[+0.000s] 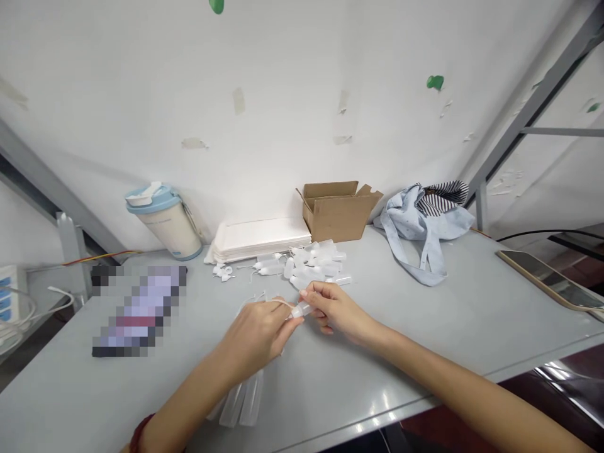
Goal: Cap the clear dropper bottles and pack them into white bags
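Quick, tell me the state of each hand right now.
Left hand: closed, pinching one end of a small clear plastic bottle.
Right hand: closed, gripping the other end of the same bottle.

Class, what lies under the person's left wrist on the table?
Clear tubes lie on the table. The left hand, which shares a small bottle with the right hand, and its wrist cover their far ends.

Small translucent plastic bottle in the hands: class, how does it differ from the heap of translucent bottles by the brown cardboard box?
The small translucent plastic bottle is pinched between the left hand and right hand; the heap of translucent bottles lies loose on the grey table, untouched. The held bottle is single; the heap holds many. Both look like the same clear plastic.
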The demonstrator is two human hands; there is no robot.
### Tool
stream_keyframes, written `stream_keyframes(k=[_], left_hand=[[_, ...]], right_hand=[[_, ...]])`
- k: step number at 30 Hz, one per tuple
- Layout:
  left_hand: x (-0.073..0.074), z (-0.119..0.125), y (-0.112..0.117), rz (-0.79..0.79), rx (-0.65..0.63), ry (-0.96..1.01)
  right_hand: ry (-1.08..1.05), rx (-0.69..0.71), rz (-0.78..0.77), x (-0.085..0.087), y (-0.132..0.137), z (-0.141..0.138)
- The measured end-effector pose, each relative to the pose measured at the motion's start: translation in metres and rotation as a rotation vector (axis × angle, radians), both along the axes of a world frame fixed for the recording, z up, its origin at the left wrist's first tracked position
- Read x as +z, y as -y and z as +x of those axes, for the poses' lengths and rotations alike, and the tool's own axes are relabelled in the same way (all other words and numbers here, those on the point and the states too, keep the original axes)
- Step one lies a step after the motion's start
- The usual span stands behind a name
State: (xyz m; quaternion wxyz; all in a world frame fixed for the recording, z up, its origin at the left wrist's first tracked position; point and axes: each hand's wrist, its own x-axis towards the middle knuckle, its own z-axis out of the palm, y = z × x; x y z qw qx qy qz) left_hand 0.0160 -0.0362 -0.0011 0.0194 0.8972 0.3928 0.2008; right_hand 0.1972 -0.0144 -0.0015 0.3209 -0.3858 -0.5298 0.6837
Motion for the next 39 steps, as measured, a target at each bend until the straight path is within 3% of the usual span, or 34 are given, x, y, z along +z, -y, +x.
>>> stream_keyframes(k=[3, 6, 9, 14, 19, 25, 39], left_hand=[[0.011, -0.007, -0.005, -0.162, 0.101, 0.1], [0.02, -0.021, -0.014, -0.22, 0.242, 0.196], [0.021, -0.044, -0.027, -0.163, 0.41, 0.193], [0.01, -0.08, -0.049, -0.027, 0.62, 0.041], [-0.002, -0.094, -0.055, -0.048, 0.678, -0.037], [-0.012, -0.094, -0.059, -0.101, 0.652, -0.107], [-0.01, -0.091, -0.057, -0.137, 0.757, -0.121]], right_hand=[[-0.007, -0.035, 0.113, 0.001, -0.005, 0.004], [0.008, -0.164, 0.26, 0.001, -0.016, 0.015], [0.055, -0.345, 0.421, 0.0, -0.031, 0.025], [0.107, -0.467, 0.476, -0.005, -0.05, 0.032], [0.121, -0.55, 0.488, -0.013, -0.064, 0.035], [0.005, -0.574, 0.452, -0.019, -0.075, 0.036], [-0.108, -0.578, 0.412, -0.016, -0.077, 0.045]])
